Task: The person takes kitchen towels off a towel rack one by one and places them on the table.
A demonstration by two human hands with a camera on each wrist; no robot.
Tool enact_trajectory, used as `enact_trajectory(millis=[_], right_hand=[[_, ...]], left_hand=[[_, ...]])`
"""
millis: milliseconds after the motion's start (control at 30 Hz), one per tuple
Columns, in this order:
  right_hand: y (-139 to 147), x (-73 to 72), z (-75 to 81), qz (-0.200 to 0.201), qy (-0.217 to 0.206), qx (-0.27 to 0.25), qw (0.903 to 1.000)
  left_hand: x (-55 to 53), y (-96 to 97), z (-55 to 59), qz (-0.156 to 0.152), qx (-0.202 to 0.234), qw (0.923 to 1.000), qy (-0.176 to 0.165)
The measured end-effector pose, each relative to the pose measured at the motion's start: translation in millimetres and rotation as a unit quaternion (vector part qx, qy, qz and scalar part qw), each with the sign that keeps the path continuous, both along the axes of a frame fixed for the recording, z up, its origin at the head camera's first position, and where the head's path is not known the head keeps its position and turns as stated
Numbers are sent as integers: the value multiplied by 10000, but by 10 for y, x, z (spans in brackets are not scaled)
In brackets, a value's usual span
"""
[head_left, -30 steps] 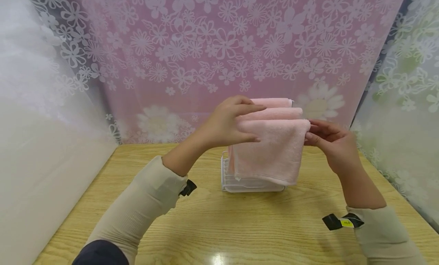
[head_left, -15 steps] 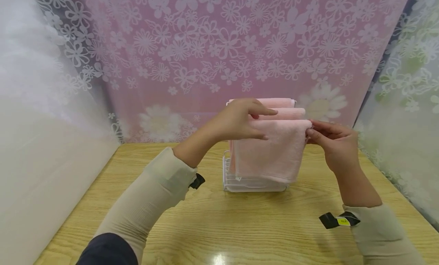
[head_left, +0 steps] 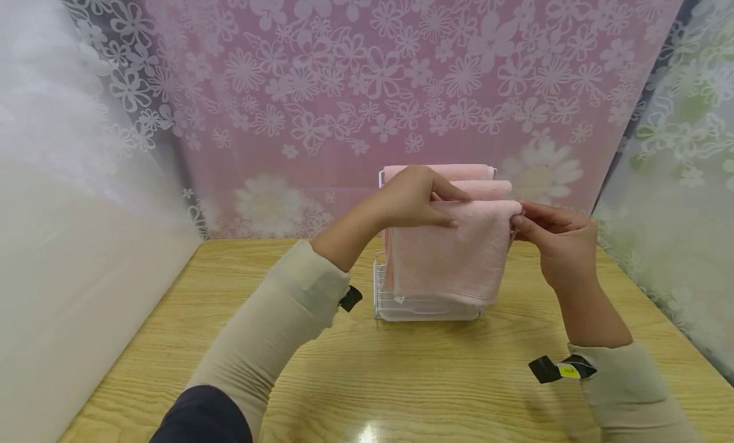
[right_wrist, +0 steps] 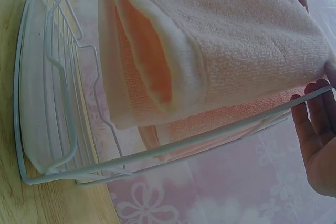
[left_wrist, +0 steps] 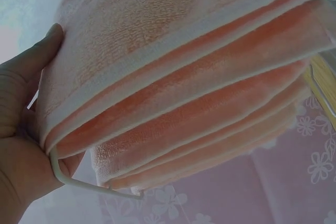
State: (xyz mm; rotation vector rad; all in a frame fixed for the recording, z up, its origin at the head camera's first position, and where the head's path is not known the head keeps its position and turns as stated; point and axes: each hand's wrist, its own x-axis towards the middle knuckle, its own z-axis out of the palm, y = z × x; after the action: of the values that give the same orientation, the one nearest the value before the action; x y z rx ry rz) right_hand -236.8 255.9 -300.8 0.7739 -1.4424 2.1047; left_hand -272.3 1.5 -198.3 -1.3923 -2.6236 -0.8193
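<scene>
Three pink towels hang one behind another on a white wire rack (head_left: 375, 287). My left hand (head_left: 410, 197) straddles the top of the front towel (head_left: 447, 261), thumb on its near face and fingers over the fold. In the left wrist view the left thumb (left_wrist: 44, 48) lies against the terry cloth beside a bent white rod. At the other end of the fold, my right hand (head_left: 564, 252) pinches the towel's top right corner. The right wrist view has its fingers (right_wrist: 317, 114) behind the rack's rod (right_wrist: 157, 148). Behind stand the middle towel (head_left: 490, 189) and back towel (head_left: 459, 171).
The rack's white base tray (head_left: 427, 314) stands on a wood-grain table (head_left: 401, 373). A pink flowered curtain (head_left: 321, 111) closes off the back. Pale sheets hang at the left (head_left: 86, 239) and right sides.
My left hand has slid right along the front towel's top, its fingers now bent down at the fold. The right hand has stayed at the corner with only a slight shift.
</scene>
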Motion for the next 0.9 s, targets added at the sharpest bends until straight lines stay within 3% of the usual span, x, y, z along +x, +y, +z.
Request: enact_trajectory(millis=[300, 500, 700, 900], right_hand=[[-3, -15, -2, 177, 67, -97, 9998], [-17, -12, -10, -254, 44, 116, 9996], [-27, -19, -2, -180, 56, -34, 9998], [-25, -27, -13, -145, 116, -139, 9997]], left_hand=[[-17, 13, -13, 74, 82, 9998, -186], [-19, 13, -37, 302, 117, 9994, -83], [-20, -13, -64, 413, 519, 9977, 127], [-32, -57, -68, 388, 1198, 9917, -260]])
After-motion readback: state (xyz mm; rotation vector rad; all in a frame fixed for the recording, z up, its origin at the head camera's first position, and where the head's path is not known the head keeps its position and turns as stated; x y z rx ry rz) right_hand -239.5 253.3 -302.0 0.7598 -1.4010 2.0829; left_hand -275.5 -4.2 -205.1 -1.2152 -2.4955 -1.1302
